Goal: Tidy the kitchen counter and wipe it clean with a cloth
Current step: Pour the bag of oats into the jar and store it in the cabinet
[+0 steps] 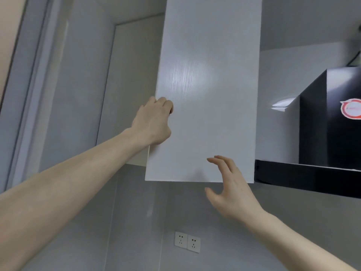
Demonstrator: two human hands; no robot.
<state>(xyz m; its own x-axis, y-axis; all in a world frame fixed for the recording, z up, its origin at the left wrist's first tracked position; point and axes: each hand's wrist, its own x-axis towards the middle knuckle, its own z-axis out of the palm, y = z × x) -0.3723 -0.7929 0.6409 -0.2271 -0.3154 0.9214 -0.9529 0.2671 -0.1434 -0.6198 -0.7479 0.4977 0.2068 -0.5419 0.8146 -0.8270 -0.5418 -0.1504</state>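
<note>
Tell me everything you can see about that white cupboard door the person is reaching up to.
The cupboard door is a tall, flat, handleless panel, pale grey-white with a faint wood-grain sheen. It hangs on the wall beside a black range hood and stands slightly ajar. The left hand curls around its left edge; the right hand, fingers spread, hovers at its bottom edge, contact unclear.

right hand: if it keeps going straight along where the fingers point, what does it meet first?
Most likely the cabinet door. The right hand is open, its fingers aimed up at the door's lower part, near the bottom edge. Nothing shows between them; one view cannot settle the gap or contact.
</note>
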